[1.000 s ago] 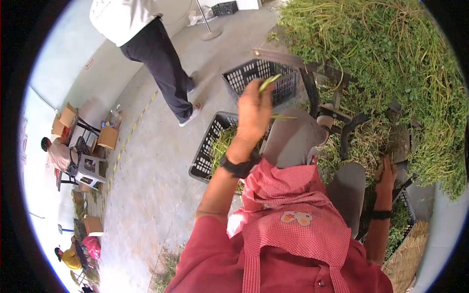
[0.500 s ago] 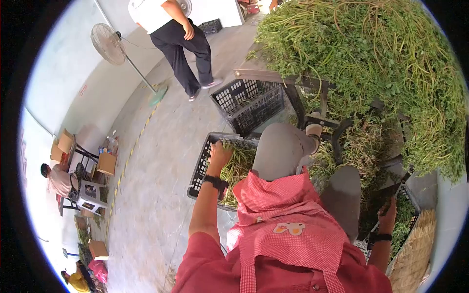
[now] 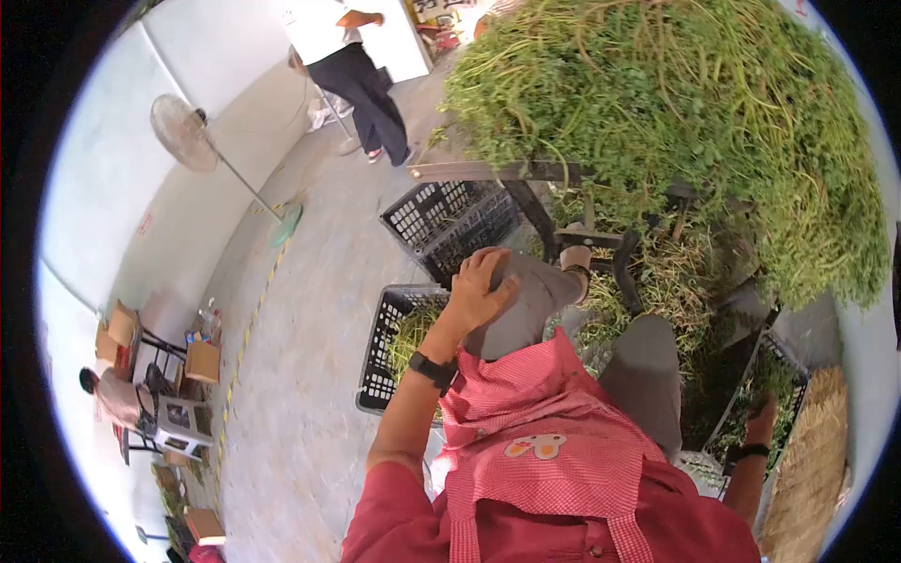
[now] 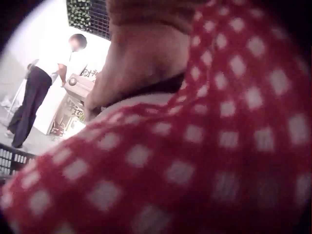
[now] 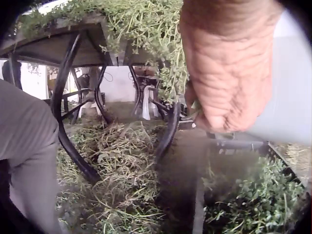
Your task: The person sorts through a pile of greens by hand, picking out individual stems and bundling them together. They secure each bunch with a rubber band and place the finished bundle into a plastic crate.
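Observation:
My left hand (image 3: 479, 291) rests on my grey-trousered knee (image 3: 521, 319), fingers loosely spread and holding nothing. The left wrist view has part of the left hand (image 4: 141, 58) behind the red checked apron (image 4: 180, 170). Low at my right side, my right hand (image 3: 762, 422) is over a crate of leafy greens (image 3: 774, 371). In the right wrist view a bit of green (image 5: 195, 105) shows at the edge of the right hand (image 5: 229, 83); its fingers are hidden, and I cannot tell whether they grip it. Left of my knee, a black crate (image 3: 374, 375) contains pale green stems (image 3: 413, 333).
A table edge (image 3: 497, 172) shows under a large heap of leafy stems (image 3: 657, 103). Loose stems (image 5: 117, 180) cover the floor below, around curved black legs (image 5: 73, 146). Another black crate (image 3: 450, 225), a standing fan (image 3: 183, 131) and a standing person (image 3: 352, 84) are beyond.
My left hand held a green stem, went down into the stem crate, then came to my knee without it. The right hand moved from under the table down to the crate of greens.

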`<move>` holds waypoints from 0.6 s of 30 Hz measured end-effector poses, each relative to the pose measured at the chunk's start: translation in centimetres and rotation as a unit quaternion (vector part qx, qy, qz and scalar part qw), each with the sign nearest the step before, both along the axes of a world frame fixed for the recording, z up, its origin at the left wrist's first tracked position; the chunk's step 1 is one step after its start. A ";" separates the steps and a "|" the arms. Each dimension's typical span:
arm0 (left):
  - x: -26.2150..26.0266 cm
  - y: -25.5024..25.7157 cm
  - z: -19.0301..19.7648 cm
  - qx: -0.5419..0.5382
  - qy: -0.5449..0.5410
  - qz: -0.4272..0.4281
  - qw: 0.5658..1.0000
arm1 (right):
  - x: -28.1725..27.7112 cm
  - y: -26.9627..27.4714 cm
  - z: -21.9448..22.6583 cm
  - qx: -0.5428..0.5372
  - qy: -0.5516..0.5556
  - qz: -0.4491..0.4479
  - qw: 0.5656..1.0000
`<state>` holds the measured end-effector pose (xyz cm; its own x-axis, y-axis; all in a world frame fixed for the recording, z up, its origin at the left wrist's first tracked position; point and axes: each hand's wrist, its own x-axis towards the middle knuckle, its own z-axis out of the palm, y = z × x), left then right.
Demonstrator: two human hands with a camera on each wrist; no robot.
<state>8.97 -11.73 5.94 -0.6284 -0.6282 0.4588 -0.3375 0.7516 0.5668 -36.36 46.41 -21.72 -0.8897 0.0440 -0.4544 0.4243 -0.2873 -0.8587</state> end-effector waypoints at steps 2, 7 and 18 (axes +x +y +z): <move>-0.6 -0.3 -0.9 -0.079 -0.064 -0.047 0.994 | -0.8 -3.5 0.7 0.245 0.376 0.023 0.893; -1.2 1.7 1.5 0.009 -0.079 -0.022 0.997 | 0.7 -5.6 11.2 0.075 -0.032 -0.090 0.993; -1.4 0.4 0.1 0.016 -0.118 -0.087 0.989 | -7.6 3.6 6.0 0.375 0.367 -0.007 0.851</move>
<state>7.54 -11.31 6.03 -0.8151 -0.5134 0.2683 -0.3307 0.7927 0.5122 -43.96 50.05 -15.73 -0.9184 0.0904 0.3851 -0.3054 0.4570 -0.8354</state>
